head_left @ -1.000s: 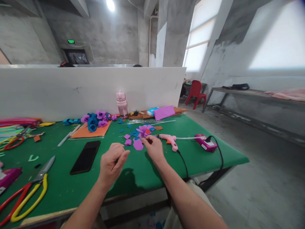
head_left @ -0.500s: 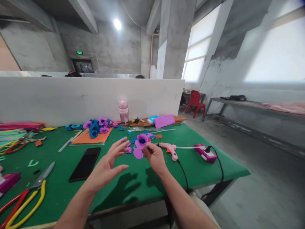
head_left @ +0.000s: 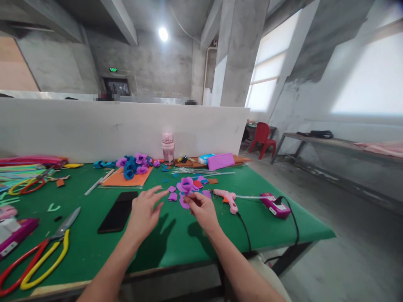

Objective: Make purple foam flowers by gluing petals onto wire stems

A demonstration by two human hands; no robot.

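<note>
- Just below the middle of the frame, the right hand (head_left: 201, 209) held a small purple foam flower (head_left: 186, 184), its fingers pinched narrow around the base while the rolled bloom stood above them.
- The left hand (head_left: 143, 214) hovered just left of the flower with fingers spread wide and holding nothing, the fingertips reaching toward the petals.
- The flower looked very light and soft; it would likely crush or unroll under a hard squeeze, so the base or stem end seemed the safest place to grip it, with the petals left free.
- Loose purple petals (head_left: 172, 196) lay on the green worktop (head_left: 176, 239) directly under the hands, light enough to shift at a brush of a sleeve.
- To the right, a pink glue gun (head_left: 227, 197) lay near the right hand, its black cord (head_left: 244, 230) trailing toward the near edge; the nozzle could be hot, and the cord could snag a wrist.
- A black phone (head_left: 119, 212) lay left of the left hand, and red-and-yellow scissors (head_left: 47, 260) at lower left.
- Bare green surface in front of the hands gave open room, ending at the near edge.
</note>
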